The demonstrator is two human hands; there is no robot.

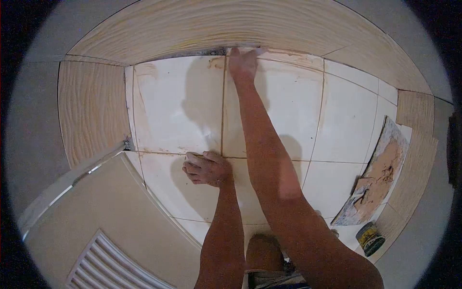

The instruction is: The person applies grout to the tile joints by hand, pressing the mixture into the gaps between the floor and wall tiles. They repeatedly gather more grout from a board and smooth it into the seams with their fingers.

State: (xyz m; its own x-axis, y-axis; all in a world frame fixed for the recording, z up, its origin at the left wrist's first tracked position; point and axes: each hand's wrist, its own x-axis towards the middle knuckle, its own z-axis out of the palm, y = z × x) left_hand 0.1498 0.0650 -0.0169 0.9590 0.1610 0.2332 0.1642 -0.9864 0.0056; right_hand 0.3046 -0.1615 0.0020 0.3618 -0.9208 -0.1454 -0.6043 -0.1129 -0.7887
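My right hand point(244, 65) reaches to the far edge of the white tiled floor point(173, 106), where the tiles meet the wood-patterned wall tiles point(192, 29). Its fingers are blurred around a small pale piece point(260, 51) at the joint. Reddish-brown paste is smeared along that edge to the right, and a dark gap shows to the left. Closer to me, my left hand point(207, 168) rests on the floor beside a brown grout line, its fingers bent and wrapped round something I cannot make out.
A board point(380, 168) with reddish-brown paste lies on the right, a small dark and yellow tin point(370, 239) near its lower end. A door point(125, 207) with a slatted vent stands at the lower left. My knee point(264, 250) is at the bottom.
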